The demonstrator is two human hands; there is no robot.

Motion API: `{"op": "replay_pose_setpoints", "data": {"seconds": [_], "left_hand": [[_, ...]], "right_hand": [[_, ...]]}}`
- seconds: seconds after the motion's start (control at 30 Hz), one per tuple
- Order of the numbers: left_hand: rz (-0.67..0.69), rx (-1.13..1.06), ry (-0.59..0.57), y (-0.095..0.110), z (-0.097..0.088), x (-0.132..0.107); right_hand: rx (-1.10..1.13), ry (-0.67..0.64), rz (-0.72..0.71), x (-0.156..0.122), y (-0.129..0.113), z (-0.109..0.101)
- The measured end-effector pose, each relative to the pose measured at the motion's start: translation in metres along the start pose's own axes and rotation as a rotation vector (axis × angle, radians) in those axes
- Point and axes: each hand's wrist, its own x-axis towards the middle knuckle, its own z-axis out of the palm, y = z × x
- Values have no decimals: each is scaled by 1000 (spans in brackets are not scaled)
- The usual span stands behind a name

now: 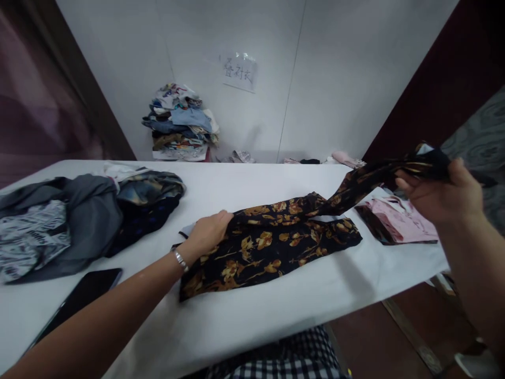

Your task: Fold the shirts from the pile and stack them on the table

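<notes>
On the white counter (300,302), apparently midway in folding the dark floral garment (256,255), gripping its edge with closed left hand (210,234) and holding its raised strip (361,180) in half-curled right hand (445,196), probably needing next to lay this strip flat.

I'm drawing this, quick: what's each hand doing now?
Left hand: closed, gripping the dark flowered garment.
Right hand: holding up the other end of that garment.
</notes>
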Motion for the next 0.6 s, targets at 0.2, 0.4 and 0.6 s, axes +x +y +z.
{"op": "replay_pose_setpoints", "data": {"seconds": [0.2,0.4,0.6], "left_hand": [[-171,124,17,-33,-19,63],[-270,125,93,-73,-44,126],[-299,89,114,-85,-37,137]], "right_hand": [[151,46,33,43,13,20],[182,-106,-172,80,3,46],[179,-212,-157,70,-5,62]]}}
